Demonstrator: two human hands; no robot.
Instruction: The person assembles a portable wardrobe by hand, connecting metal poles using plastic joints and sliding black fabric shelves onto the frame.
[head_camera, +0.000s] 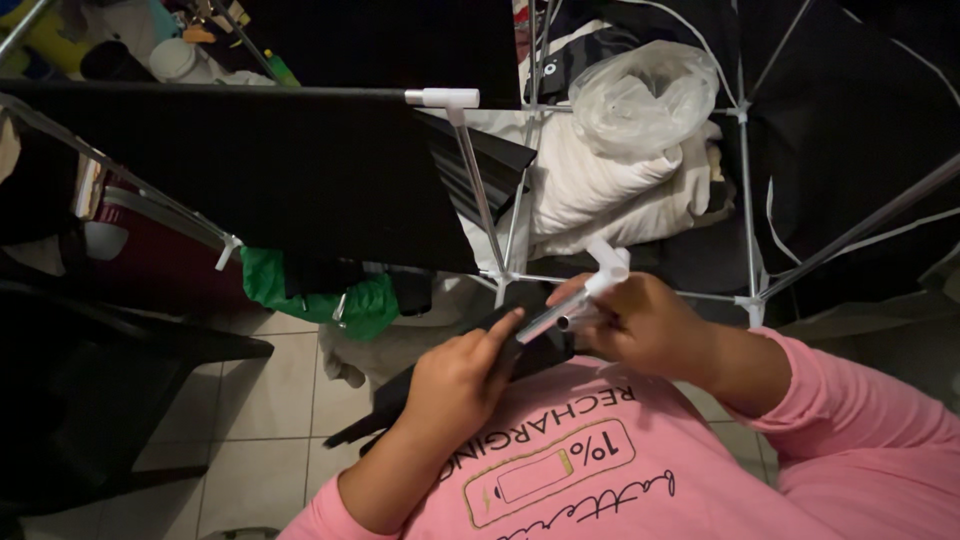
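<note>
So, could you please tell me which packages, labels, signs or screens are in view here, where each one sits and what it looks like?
Printed design on the pink shirt: bottom centre, on the person's chest below both hands; black lettering around a yellow-outlined battery shape.
Crumpled clear plastic bag: top, right of centre, lying on folded white fabric; translucent, whitish, no print visible.
No signs or screens show.

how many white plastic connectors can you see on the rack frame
4 clearly: one connector at the top above the black panel, one upper right, one lower right by the pink sleeve, and one in the right hand. Others may be hidden behind the panels.
</note>
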